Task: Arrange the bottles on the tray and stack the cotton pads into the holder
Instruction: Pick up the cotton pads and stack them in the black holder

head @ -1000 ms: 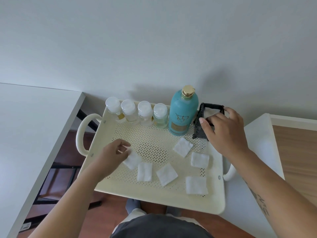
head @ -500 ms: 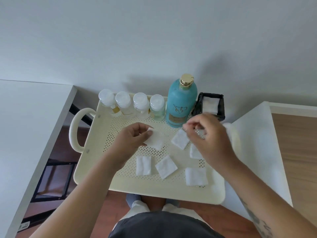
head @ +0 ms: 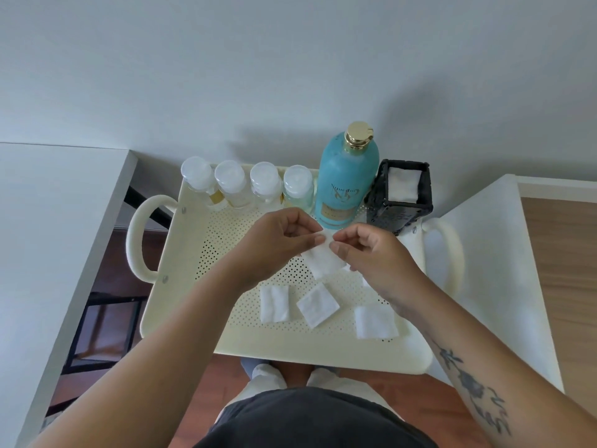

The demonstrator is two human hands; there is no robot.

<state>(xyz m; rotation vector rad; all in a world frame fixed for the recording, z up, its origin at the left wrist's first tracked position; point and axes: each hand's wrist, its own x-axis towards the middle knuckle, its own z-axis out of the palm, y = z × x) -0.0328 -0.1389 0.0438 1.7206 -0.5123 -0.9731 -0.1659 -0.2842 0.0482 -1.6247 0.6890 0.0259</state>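
A cream perforated tray (head: pixel 245 337) carries several small clear bottles (head: pixel 245 185) in a row along its far edge. Beside them stands a tall teal bottle (head: pixel 344 185) with a gold cap. A black holder (head: pixel 400 205) at the far right corner has white pads inside. Over the tray's middle, my left hand (head: pixel 281 240) and my right hand (head: pixel 371 253) meet and both pinch one white cotton pad (head: pixel 323 263). Three loose pads (head: pixel 316 305) lie flat on the tray nearer to me.
A white tabletop (head: pixel 48 253) lies to the left and a white surface (head: pixel 504 253) with a wooden panel to the right. The tray has looped handles (head: pixel 139 237) at both ends. A wall stands right behind the bottles. Wood floor shows below.
My left hand lifted a pad and brought it to the tray's middle. My right hand left the holder and came over to pinch the same pad.
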